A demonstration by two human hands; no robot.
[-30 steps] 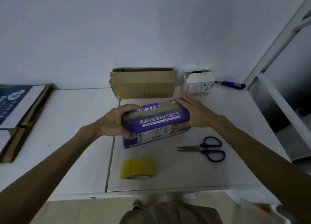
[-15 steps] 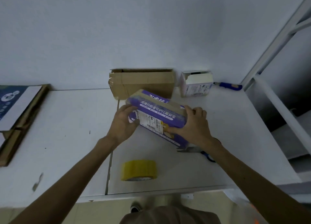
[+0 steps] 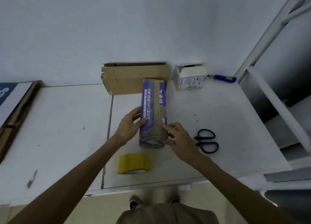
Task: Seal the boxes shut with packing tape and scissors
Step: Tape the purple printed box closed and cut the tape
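The purple box (image 3: 153, 112) lies lengthwise on the tabletop (image 3: 58, 122), its far end against or just before the brown carton (image 3: 133, 77); I cannot tell which. The blades of the scissors (image 3: 206, 140) are hidden behind the right hand (image 3: 180, 139). Half a second ago the box lay slantwise; now it points straight away. The left hand (image 3: 129, 126) grips its left edge, thumb on top. The right hand pinches the near right corner between forefinger and thumb. Counted: three boxes, including the small white box (image 3: 191, 76); one yellow tape roll (image 3: 134, 163); one pair of scissors.
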